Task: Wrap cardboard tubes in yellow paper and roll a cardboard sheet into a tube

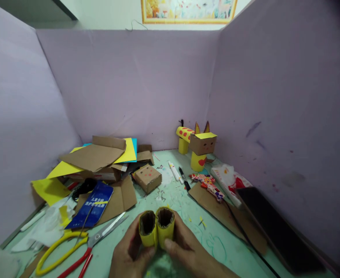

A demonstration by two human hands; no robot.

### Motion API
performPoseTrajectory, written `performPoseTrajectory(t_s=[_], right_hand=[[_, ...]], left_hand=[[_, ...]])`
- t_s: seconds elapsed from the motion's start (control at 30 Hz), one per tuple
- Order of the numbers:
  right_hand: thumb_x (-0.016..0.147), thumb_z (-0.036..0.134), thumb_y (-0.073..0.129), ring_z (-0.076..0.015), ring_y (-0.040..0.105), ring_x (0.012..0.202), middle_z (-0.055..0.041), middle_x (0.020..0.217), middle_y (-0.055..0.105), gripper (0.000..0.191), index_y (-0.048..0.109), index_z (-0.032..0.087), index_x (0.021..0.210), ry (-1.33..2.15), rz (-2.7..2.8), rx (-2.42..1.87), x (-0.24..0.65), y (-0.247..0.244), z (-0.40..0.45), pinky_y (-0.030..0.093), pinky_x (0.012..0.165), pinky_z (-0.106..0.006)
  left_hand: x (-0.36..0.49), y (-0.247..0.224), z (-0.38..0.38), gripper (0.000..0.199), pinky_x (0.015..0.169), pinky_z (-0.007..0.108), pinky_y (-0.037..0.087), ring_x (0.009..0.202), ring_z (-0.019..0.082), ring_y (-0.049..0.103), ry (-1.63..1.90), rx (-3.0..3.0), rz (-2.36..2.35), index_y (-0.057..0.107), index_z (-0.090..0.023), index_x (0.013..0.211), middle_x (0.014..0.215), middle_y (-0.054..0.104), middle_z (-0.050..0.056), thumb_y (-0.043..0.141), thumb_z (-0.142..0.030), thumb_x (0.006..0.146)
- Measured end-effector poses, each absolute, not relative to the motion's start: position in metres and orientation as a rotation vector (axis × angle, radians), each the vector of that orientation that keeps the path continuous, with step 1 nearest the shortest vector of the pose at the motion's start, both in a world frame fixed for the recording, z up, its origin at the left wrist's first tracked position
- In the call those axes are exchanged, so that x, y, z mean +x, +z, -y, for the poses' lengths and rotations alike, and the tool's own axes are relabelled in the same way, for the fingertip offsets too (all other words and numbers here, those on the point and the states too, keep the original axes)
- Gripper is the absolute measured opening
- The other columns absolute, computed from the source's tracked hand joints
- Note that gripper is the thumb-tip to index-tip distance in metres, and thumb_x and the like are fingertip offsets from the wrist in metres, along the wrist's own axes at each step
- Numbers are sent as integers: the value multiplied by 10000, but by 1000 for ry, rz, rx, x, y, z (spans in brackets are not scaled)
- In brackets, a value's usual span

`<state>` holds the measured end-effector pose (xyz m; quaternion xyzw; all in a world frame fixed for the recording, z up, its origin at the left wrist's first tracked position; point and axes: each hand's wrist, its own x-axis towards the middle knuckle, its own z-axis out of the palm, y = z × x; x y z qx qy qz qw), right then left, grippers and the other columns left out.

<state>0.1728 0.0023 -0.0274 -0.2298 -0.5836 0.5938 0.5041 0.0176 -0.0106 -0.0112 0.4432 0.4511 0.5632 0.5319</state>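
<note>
Two short cardboard tubes wrapped in yellow paper stand side by side in my hands, their hollow brown ends facing up. My left hand [131, 247] is closed around the left tube [147, 237], thumb at its lower front. Around the right tube [166, 231] my right hand [185, 247] is wrapped, with its thumb pressed on the front. The tubes touch or nearly touch along their inner sides. Ahead of them lies a small cardboard box with a drawn face [147, 177]. At the back right stands a cardboard animal [203, 144] with yellow tube legs and a spotted yellow body.
Scissors [93, 240] with yellow and red handles lie at left, near a blue packet [93, 206] and piled cardboard [96, 155]. White markers [174, 171] and a black pen [184, 178] lie mid-table. A dark flat slab [276, 227] rests at right. Lilac panels [129, 85] enclose the table.
</note>
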Motion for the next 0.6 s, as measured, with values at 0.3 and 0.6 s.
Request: performPoseTrajectory(t_s=[0.3, 0.6], right_hand=[[830, 440, 619, -192, 495, 911, -23, 951, 522, 347, 495, 230, 1077, 1294, 1431, -751, 167, -30, -2, 391, 821, -332], [844, 417, 604, -187, 516, 883, -28, 949, 565, 319, 518, 224, 1083, 1260, 1450, -760, 169, -27, -1, 411, 819, -338]], left_hand=[[23, -18, 10, 553, 861, 301, 515, 981, 260, 660, 1342, 1130, -1149, 651, -242, 1015, 1030, 726, 21, 815, -441, 525], [24, -10, 8, 514, 789, 283, 536, 891, 254, 681, 1288, 1112, -1154, 681, -237, 937, 935, 742, 20, 827, -448, 492]])
